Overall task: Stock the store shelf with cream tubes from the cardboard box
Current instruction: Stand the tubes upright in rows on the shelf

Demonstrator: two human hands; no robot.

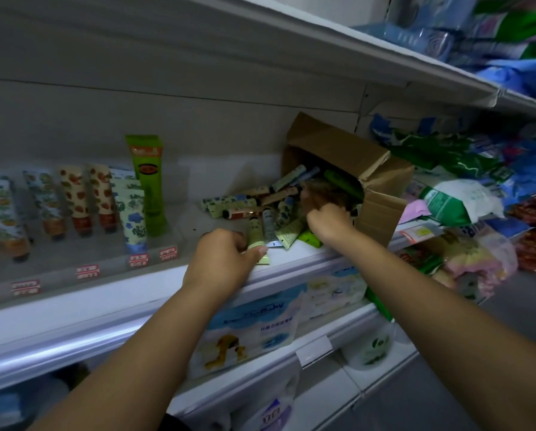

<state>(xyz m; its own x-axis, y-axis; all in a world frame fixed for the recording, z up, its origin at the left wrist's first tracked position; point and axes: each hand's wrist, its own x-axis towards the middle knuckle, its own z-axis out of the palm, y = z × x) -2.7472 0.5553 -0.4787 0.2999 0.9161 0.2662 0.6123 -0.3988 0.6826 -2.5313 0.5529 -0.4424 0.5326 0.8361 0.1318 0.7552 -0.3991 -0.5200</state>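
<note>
Patterned cream tubes on a white shelf, beside a brown box.

The cardboard box at centre right is plain brown, and the spilled tubes at its mouth mix cream, blue-flowered and red-labelled prints. One pale green tube lies at lower centre. At left, the tall tube is bright green with an orange band and a red-brown oval. The fruit-print tubes are cream with red-orange spots and red caps. The floral tubes are cream with blue and green blooms. The price tags are red and white. The packs below are white and sky blue with a yellow figure. At right, the bags are green and white.
</note>
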